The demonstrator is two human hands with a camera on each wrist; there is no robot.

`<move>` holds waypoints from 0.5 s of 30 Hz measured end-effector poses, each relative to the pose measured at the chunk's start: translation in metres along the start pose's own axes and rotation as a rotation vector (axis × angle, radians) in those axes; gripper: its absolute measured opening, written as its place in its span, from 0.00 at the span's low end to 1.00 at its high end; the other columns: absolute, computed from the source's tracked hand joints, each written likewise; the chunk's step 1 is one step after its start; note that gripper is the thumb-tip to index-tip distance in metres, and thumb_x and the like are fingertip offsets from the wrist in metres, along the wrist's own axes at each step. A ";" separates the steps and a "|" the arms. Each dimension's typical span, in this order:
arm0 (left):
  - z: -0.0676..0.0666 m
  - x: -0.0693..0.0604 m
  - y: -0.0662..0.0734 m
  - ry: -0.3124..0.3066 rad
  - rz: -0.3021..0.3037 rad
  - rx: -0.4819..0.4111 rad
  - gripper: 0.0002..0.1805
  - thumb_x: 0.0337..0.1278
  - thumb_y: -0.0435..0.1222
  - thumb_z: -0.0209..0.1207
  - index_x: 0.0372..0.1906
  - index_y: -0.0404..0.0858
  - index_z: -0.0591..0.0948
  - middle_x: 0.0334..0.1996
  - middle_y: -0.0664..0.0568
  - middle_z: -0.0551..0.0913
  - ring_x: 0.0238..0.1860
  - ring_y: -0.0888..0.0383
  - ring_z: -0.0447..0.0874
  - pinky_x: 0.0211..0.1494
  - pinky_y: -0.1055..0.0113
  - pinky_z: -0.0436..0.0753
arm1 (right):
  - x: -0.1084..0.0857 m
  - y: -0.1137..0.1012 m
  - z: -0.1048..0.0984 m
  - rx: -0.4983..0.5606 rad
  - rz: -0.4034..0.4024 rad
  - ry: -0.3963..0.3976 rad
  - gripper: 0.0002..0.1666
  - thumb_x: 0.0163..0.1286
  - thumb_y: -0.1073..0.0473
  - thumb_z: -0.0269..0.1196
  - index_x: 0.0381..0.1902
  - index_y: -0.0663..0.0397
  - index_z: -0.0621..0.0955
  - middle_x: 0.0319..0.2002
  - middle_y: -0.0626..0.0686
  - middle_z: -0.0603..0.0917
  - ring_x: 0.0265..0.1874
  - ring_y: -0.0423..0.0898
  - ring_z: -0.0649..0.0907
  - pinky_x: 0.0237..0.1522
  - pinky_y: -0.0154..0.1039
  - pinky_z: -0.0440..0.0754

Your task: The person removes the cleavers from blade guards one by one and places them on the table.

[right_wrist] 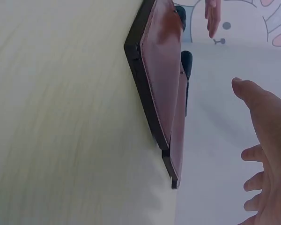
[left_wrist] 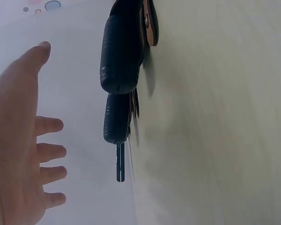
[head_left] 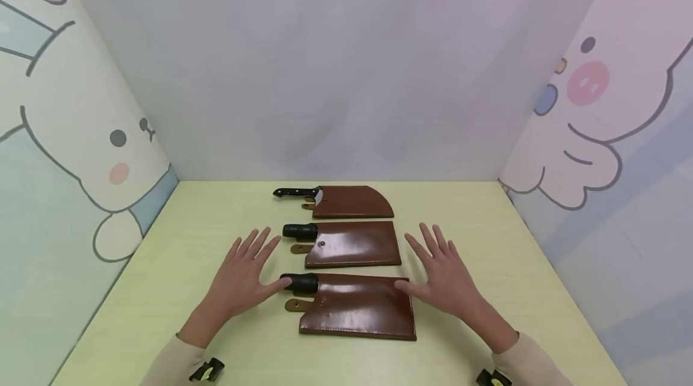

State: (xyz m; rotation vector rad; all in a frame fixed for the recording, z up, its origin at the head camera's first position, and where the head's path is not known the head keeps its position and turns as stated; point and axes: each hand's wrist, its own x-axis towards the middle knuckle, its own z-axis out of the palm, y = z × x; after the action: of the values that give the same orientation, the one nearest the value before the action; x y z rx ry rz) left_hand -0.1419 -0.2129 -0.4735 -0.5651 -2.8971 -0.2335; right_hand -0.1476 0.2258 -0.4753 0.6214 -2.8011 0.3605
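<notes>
Three cleavers in brown leather sheaths lie in a column on the table, handles to the left. The far cleaver (head_left: 353,201) has a black riveted handle (head_left: 296,192) and a rounded sheath end. Both the middle cleaver (head_left: 354,245) and the near cleaver (head_left: 358,308) have thick dark handles and squarer sheaths. My left hand (head_left: 243,272) hovers by the handles, fingers spread, holding nothing; its thumb overlaps the near handle in the head view. To the right, my right hand (head_left: 446,275) is likewise spread above the table, its thumb overlapping the near sheath's corner. The left wrist view shows the dark handles (left_wrist: 120,56) apart from the hand.
The pale yellow table (head_left: 135,308) meets a plain grey back wall (head_left: 346,73). Side walls with cartoon animals stand left and right. Small snap straps (head_left: 296,305) stick out from the sheaths beneath the handles.
</notes>
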 end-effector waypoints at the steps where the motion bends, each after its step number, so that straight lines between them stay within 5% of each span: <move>1: 0.000 -0.002 0.001 -0.005 0.009 -0.010 0.53 0.57 0.72 0.57 0.78 0.41 0.66 0.79 0.42 0.59 0.79 0.39 0.55 0.78 0.38 0.54 | -0.002 -0.001 0.000 -0.003 -0.006 -0.006 0.59 0.59 0.21 0.64 0.80 0.42 0.63 0.81 0.61 0.55 0.79 0.67 0.54 0.68 0.74 0.61; 15: 0.011 -0.007 0.009 -0.106 0.168 -0.102 0.47 0.61 0.67 0.58 0.77 0.43 0.69 0.76 0.46 0.67 0.77 0.43 0.61 0.78 0.42 0.57 | -0.020 -0.020 0.012 0.041 -0.085 -0.095 0.61 0.59 0.17 0.61 0.81 0.42 0.61 0.82 0.56 0.52 0.80 0.61 0.54 0.71 0.68 0.62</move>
State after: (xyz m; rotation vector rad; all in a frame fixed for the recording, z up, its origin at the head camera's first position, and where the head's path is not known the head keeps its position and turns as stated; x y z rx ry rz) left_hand -0.1332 -0.2049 -0.4841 -0.8582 -2.9299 -0.3379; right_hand -0.1230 0.2120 -0.4884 0.7838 -2.8514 0.3814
